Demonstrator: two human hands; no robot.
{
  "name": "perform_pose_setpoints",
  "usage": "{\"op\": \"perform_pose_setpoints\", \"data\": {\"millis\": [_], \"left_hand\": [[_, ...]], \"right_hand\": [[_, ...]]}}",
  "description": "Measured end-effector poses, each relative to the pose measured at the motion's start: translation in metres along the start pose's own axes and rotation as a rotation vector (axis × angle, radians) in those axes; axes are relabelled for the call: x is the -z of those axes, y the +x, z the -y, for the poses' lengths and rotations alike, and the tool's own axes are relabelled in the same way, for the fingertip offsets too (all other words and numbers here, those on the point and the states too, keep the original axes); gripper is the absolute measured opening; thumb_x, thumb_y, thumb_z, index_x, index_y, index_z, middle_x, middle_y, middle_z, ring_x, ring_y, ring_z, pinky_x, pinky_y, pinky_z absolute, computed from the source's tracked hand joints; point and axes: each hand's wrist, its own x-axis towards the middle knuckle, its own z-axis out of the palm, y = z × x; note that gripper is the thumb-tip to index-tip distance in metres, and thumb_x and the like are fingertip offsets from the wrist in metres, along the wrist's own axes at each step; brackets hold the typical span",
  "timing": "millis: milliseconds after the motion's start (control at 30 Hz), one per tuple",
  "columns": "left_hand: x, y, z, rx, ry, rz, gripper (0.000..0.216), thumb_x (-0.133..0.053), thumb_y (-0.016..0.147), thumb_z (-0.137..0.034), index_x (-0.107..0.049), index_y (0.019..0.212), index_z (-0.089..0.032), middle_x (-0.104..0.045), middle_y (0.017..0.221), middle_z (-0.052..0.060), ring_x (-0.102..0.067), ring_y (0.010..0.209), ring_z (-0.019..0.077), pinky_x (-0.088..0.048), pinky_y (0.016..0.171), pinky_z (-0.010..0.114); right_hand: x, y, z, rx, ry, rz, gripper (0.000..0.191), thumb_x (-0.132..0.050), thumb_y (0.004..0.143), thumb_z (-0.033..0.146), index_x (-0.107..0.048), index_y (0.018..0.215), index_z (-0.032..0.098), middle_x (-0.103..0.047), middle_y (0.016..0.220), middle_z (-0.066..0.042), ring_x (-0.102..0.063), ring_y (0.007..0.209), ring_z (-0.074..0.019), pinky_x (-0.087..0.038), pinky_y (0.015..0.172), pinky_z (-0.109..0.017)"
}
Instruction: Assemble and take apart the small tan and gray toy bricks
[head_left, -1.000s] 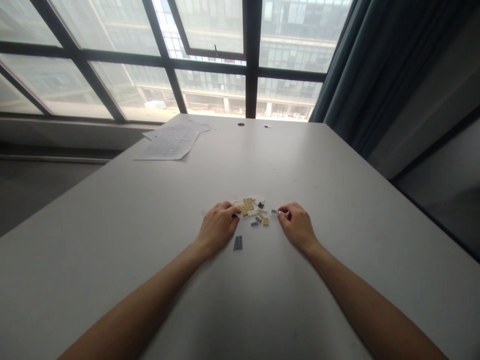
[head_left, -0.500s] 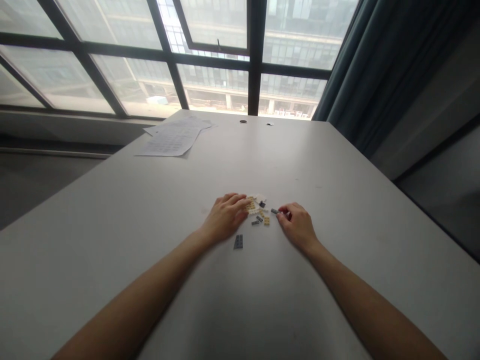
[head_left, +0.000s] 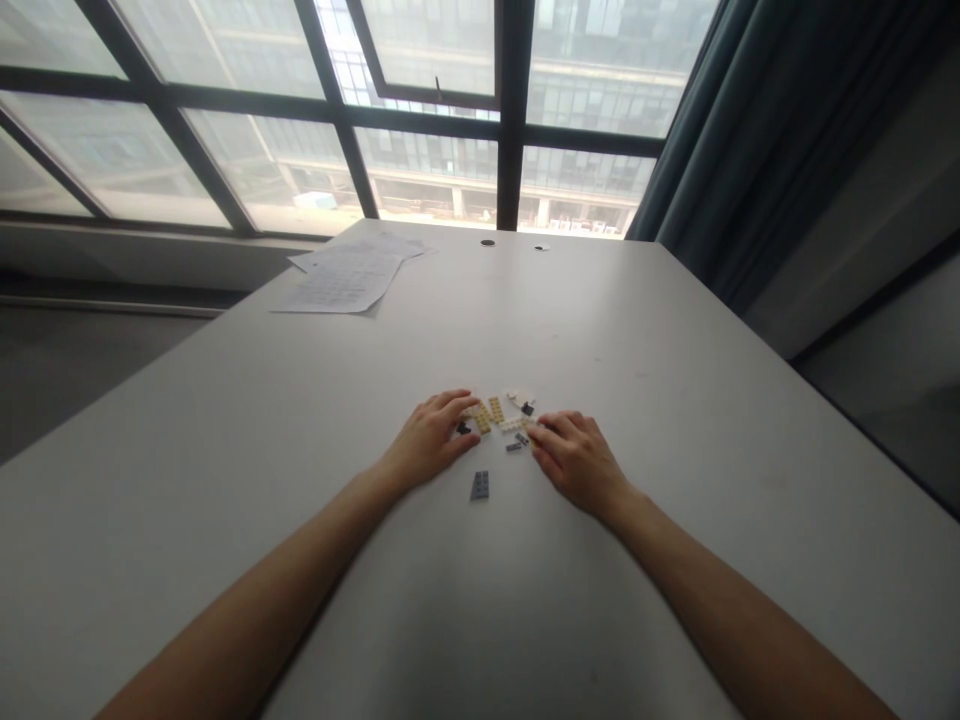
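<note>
An office, by the look of it — a broad white desk (head_left: 675, 330) carried printed papers (head_left: 346, 278) and cable grommets (head_left: 488, 242), beneath tall dark-framed windows (head_left: 420, 110) that faced another glass-fronted block.

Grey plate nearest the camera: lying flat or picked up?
Lying flat: the grey plate rests on the table, apart from the left hand and right hand.

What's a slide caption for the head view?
On a white table, left hand and right hand flank a cluster of tan and grey toy plates; papers lie by the window.
</note>
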Motion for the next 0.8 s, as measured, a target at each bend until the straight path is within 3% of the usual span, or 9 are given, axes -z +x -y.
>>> {"op": "perform_pose_setpoints", "data": {"millis": [367, 533, 667, 800], "left_hand": [[0.007, -0.007, 0.012, 0.049, 0.014, 0.013, 0.047, -0.062, 0.079, -0.044, -0.059, 0.121, -0.021, -0.057, 0.128, 0.008, -0.05, 0.119, 0.0266, -0.039, 0.103, 0.045], [0.005, -0.009, 0.009, 0.047, 0.066, 0.002, 0.04, -0.058, 0.083, -0.044, -0.062, 0.117, -0.023, -0.059, 0.126, 0.008, -0.051, 0.117, 0.0267, -0.039, 0.102, 0.045], [0.004, -0.011, 0.007, 0.007, 0.118, -0.006, 0.04, -0.055, 0.086, -0.043, -0.06, 0.121, -0.024, -0.058, 0.126, 0.007, -0.05, 0.117, 0.0263, -0.039, 0.101, 0.045], [0.004, -0.013, 0.005, -0.024, 0.138, -0.012, 0.042, -0.053, 0.087, -0.042, -0.056, 0.126, -0.025, -0.057, 0.128, 0.008, -0.049, 0.118, 0.0267, -0.039, 0.1, 0.045]], "right_hand": [[0.001, 0.0, -0.001, -0.115, -0.007, -0.03, 0.022, -0.055, 0.089, 0.031, -0.066, 0.104, 0.02, -0.062, 0.113, -0.01, -0.051, 0.106, -0.0255, -0.039, 0.092, -0.039], [-0.001, 0.0, -0.002, -0.135, -0.031, -0.036, 0.037, -0.054, 0.09, 0.036, -0.058, 0.122, 0.018, -0.056, 0.128, -0.012, -0.047, 0.116, -0.0275, -0.035, 0.098, -0.041], [-0.002, 0.002, -0.003, -0.002, -0.052, 0.074, 0.056, -0.053, 0.089, 0.048, -0.045, 0.138, 0.021, -0.042, 0.146, -0.009, -0.034, 0.132, -0.03, -0.027, 0.106, -0.045], [-0.003, 0.004, -0.003, -0.011, -0.064, 0.139, 0.058, -0.049, 0.09, 0.052, -0.044, 0.139, 0.022, -0.039, 0.149, -0.009, -0.03, 0.136, -0.0312, -0.025, 0.108, -0.047]]}}
